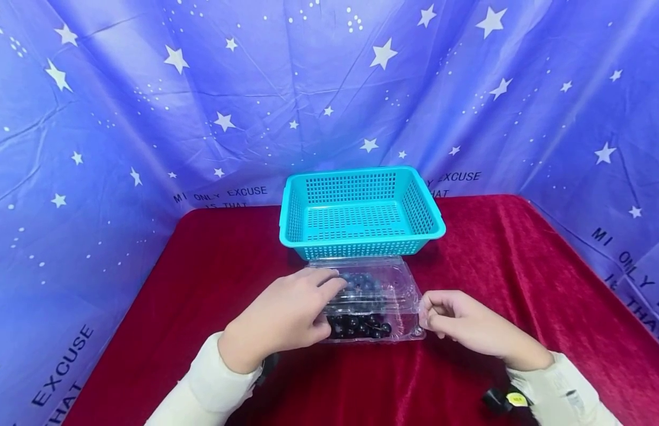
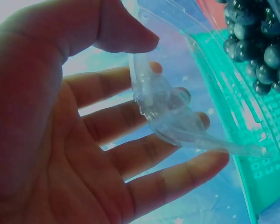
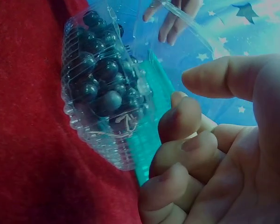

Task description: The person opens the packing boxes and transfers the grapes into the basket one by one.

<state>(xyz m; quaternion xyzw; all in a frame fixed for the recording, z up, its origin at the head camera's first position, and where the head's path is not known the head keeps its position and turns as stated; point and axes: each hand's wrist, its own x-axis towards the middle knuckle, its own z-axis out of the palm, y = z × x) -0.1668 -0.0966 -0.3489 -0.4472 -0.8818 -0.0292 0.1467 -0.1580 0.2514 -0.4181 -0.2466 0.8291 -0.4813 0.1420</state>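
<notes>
A clear plastic clamshell box [image 1: 401, 325] of dark round grapes [image 1: 361, 324] lies on the red cloth. Its transparent lid [image 1: 399, 290] tilts over the far part of the fruit. My left hand [image 1: 287, 310] grips the box's left side; in the left wrist view, the clear plastic edge [image 2: 177, 126] passes between thumb and fingers. At the right corner is my right hand [image 1: 462, 319], with fingers loosely bent. Its thumb [image 3: 219, 77] stands apart from the bent fingers in the right wrist view, and no held thing shows in them.
Right behind the box stands a turquoise plastic basket [image 1: 361, 245] with slotted walls and nothing inside. Red velvet cloth [image 1: 202, 284] covers the table. A blue curtain [image 1: 287, 118] with white stars hangs around the back and sides.
</notes>
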